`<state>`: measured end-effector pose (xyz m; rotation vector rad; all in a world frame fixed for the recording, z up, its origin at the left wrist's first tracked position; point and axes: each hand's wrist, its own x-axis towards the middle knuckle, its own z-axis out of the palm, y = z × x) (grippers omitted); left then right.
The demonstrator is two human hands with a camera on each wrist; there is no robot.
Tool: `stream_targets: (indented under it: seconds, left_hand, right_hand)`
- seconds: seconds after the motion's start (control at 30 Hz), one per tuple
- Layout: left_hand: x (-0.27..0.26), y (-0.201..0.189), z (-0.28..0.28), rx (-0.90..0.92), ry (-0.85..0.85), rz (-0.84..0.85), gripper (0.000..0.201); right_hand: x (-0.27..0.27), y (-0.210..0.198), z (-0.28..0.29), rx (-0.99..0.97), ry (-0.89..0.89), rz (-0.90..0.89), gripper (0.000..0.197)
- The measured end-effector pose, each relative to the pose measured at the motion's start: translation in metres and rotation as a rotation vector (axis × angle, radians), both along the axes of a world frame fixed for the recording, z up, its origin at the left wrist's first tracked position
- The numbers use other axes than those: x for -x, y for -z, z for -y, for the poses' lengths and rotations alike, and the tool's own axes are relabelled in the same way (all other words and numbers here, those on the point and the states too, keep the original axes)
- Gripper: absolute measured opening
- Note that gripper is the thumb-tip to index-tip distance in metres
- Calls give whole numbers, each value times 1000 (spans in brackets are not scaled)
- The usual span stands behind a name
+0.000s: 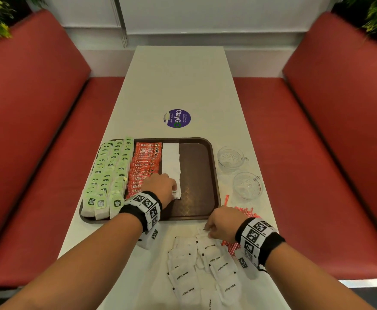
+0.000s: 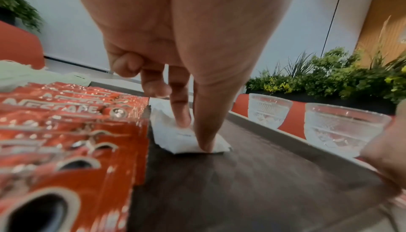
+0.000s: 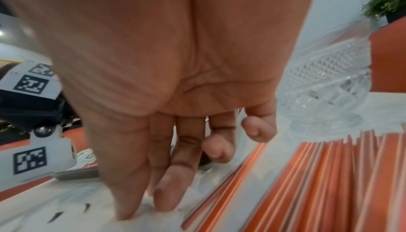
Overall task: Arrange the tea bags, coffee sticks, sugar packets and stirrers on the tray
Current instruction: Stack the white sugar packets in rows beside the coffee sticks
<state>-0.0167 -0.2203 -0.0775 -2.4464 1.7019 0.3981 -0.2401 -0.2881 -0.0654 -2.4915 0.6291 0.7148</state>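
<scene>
A brown tray (image 1: 196, 175) holds rows of green tea bags (image 1: 109, 173), red coffee sticks (image 1: 145, 162) and one column of white sugar packets (image 1: 171, 159). My left hand (image 1: 174, 191) is at the near end of that column. Its thumb and one straight finger press down on the nearest sugar packet (image 2: 175, 138) on the tray (image 2: 219, 183), beside the coffee sticks (image 2: 66, 131). My right hand (image 1: 207, 231) is over loose sugar packets (image 1: 205, 265) on the table in front of the tray. There its thumb and forefinger (image 3: 164, 201) pinch a packet. Red-and-white stirrers (image 1: 244, 211) lie just right of it.
Two clear glass cups (image 1: 230, 156) (image 1: 246, 185) stand on the table right of the tray. A round purple sticker (image 1: 177, 118) is on the tabletop beyond it. Red benches (image 1: 37, 130) flank the narrow table. The tray's right part is bare.
</scene>
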Motion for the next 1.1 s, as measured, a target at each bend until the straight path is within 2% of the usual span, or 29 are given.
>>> stream_targets:
  seconds: [0.17,0.3,0.43,0.67,0.83,1.1]
  left_hand:
    - [9,-7,-6,-9,2,4,29]
    - [35,-19,-19,78,68,-166,23]
    - [65,-18,-34,-53,211,-284,22]
    - [86,-6,-51,-217,243,-333,36]
    - [98,-1,-57,-220,257,-246,48]
    - [105,0,-55,-195,179,-258,45]
  right_hand:
    - [2,1,-6,18,-7,-3,38]
    - [6,2,-11,33,-30,-10,55]
    - [10,4,-13,49,-40,7,50]
    - [13,4,-21,86,-2,58,28]
    - [16,5,-26,61,30,79,40]
    - [12,5,-31,104,18,69,46]
